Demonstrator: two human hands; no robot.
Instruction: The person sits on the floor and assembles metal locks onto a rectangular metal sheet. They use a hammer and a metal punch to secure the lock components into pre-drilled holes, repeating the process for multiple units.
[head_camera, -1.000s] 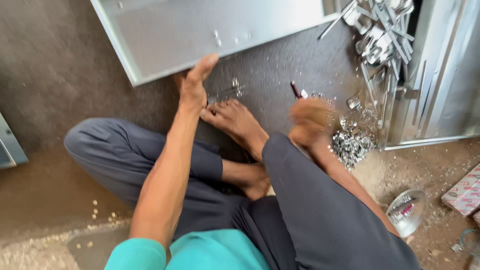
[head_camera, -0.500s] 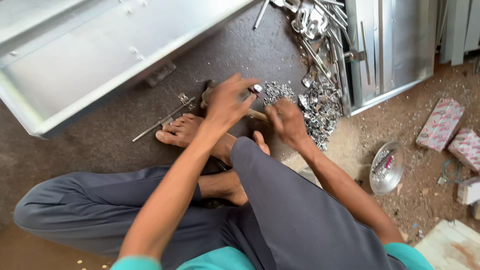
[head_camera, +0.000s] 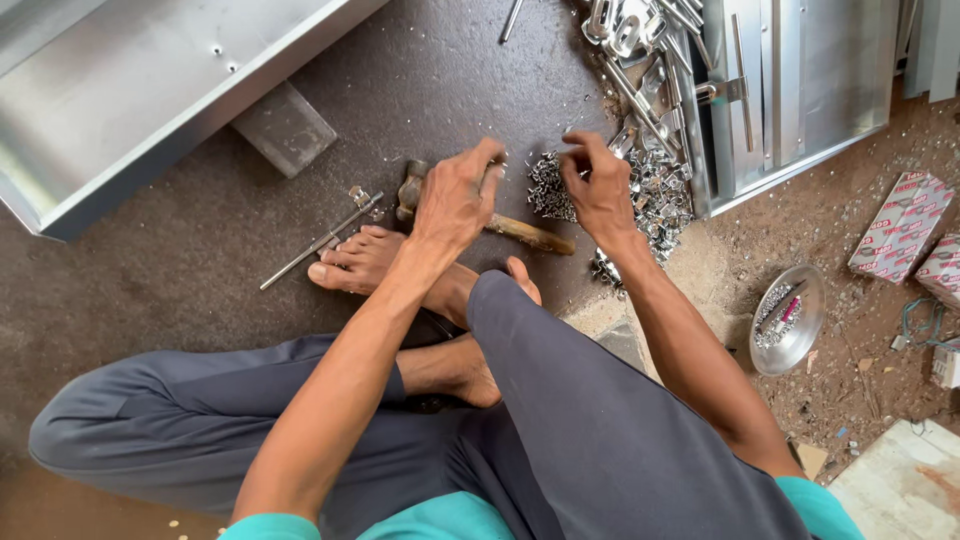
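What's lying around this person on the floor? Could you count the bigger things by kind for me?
Hammer: 1, under the left hand
Heap of small metal fittings: 1, at the right hand
Thin metal rod: 1
Round metal bowl: 1
Red-and-white cartons: 2
Large sheet-metal panels: 2
Total: 8

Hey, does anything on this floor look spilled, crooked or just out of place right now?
Yes. Small metal fittings lie in a loose heap on the dark floor, spilling beside the right hand. A hammer lies partly under the left hand, and a thin rod rests aslant against the bare foot.
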